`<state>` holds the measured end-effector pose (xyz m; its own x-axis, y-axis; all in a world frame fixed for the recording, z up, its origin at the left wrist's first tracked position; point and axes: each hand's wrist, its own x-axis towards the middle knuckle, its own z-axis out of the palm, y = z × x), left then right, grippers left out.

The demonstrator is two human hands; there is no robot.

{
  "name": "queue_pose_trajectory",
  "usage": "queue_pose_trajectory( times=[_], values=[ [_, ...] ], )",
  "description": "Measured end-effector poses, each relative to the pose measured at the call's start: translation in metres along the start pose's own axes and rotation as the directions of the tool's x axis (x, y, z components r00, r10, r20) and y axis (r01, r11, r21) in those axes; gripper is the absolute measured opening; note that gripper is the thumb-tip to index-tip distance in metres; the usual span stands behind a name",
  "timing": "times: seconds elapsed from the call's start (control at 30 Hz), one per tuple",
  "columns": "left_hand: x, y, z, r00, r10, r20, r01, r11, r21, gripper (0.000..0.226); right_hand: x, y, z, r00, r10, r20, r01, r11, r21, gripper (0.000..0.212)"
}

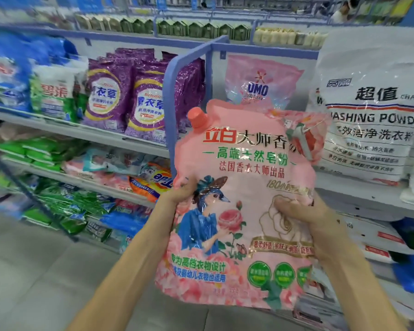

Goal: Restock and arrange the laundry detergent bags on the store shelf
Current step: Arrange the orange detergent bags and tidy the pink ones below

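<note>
I hold a large pink detergent bag [244,163] with a coral screw cap upright in front of the shelf. My left hand [181,191] grips its left edge at mid-height, thumb on the front. My right hand [296,211] grips the right side, fingers curled over the front. Behind the bag's top, a pink OMO bag [261,80] stands on the shelf [101,132], partly hidden.
A blue divider frame [175,68] juts out left of the OMO bag. Purple lavender bags [139,99] stand to its left, a big white washing powder sack [373,111] to the right. Lower shelves hold green, blue and orange bags. Grey floor lies at the lower left.
</note>
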<state>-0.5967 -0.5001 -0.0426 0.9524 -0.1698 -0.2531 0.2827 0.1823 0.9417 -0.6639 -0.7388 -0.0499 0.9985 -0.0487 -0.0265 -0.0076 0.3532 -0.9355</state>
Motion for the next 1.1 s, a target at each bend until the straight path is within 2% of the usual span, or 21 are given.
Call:
queue_pose_trajectory(
  times=[0.1, 0.13, 0.17, 0.23, 0.27, 0.4, 0.53, 0.6, 0.7, 0.8, 0.87, 0.97, 1.03, 1.1],
  values=[
    [-0.011, 0.007, -0.030, 0.998, -0.017, -0.052, 0.017, 1.000, 0.016, 0.036, 0.011, 0.017, 0.023, 0.999, 0.003, 0.043, -0.002, 0.999, -0.034, 0.067],
    [-0.018, 0.009, -0.042, 0.997, -0.034, -0.064, 0.034, 0.999, 0.004, 0.039, 0.015, 0.022, 0.033, 0.999, 0.012, 0.043, -0.010, 0.999, -0.042, 0.071],
    [-0.024, 0.010, -0.055, 0.995, -0.038, -0.095, 0.039, 0.999, 0.005, 0.039, 0.018, 0.028, 0.043, 0.998, 0.025, 0.066, -0.023, 0.999, -0.029, 0.067],
    [-0.034, 0.013, -0.084, 0.985, -0.030, -0.171, 0.039, 0.998, 0.045, 0.032, 0.027, 0.041, 0.065, 0.996, 0.039, 0.084, -0.037, 0.999, -0.025, 0.056],
    [-0.039, 0.013, -0.098, 0.979, -0.028, -0.201, 0.040, 0.998, 0.055, 0.027, 0.031, 0.048, 0.078, 0.993, 0.052, 0.107, -0.049, 0.998, -0.036, 0.058],
    [-0.045, 0.017, -0.162, 0.955, -0.067, -0.290, 0.065, 0.998, -0.015, 0.030, 0.050, 0.086, 0.136, 0.984, 0.096, 0.151, -0.088, 0.994, -0.062, 0.093],
    [-0.058, 0.014, -0.241, 0.929, -0.123, -0.350, 0.088, 0.990, -0.114, 0.034, 0.064, 0.129, 0.204, 0.959, 0.168, 0.226, -0.157, 0.985, -0.069, 0.087],
    [-0.060, 0.016, -0.280, 0.925, -0.131, -0.357, 0.076, 0.983, -0.165, 0.027, 0.072, 0.151, 0.239, 0.954, 0.192, 0.233, -0.179, 0.981, -0.075, 0.085],
    [-0.059, 0.023, -0.332, 0.916, -0.137, -0.378, 0.067, 0.979, -0.192, 0.035, 0.081, 0.177, 0.290, 0.947, 0.236, 0.219, -0.224, 0.972, -0.078, 0.086],
    [-0.056, 0.024, -0.377, 0.899, -0.171, -0.404, 0.072, 0.966, -0.247, 0.046, 0.092, 0.198, 0.326, 0.933, 0.295, 0.208, -0.286, 0.956, -0.072, 0.062],
    [-0.054, 0.023, -0.400, 0.896, -0.202, -0.395, 0.095, 0.957, -0.274, 0.048, 0.098, 0.208, 0.345, 0.922, 0.327, 0.208, -0.319, 0.945, -0.068, 0.055],
    [-0.029, 0.021, -0.438, 0.887, -0.231, -0.401, 0.139, 0.959, -0.245, 0.032, 0.113, 0.221, 0.369, 0.914, 0.361, 0.184, -0.356, 0.933, -0.057, 0.070],
    [-0.005, 0.021, -0.459, 0.880, -0.220, -0.421, 0.166, 0.973, -0.162, 0.034, 0.128, 0.230, 0.382, 0.911, 0.376, 0.171, -0.373, 0.926, -0.048, 0.076],
    [0.010, 0.027, -0.477, 0.905, -0.237, -0.353, 0.197, 0.970, -0.145, 0.039, 0.144, 0.238, 0.391, 0.910, 0.386, 0.153, -0.382, 0.923, -0.056, 0.071]
  ],
)
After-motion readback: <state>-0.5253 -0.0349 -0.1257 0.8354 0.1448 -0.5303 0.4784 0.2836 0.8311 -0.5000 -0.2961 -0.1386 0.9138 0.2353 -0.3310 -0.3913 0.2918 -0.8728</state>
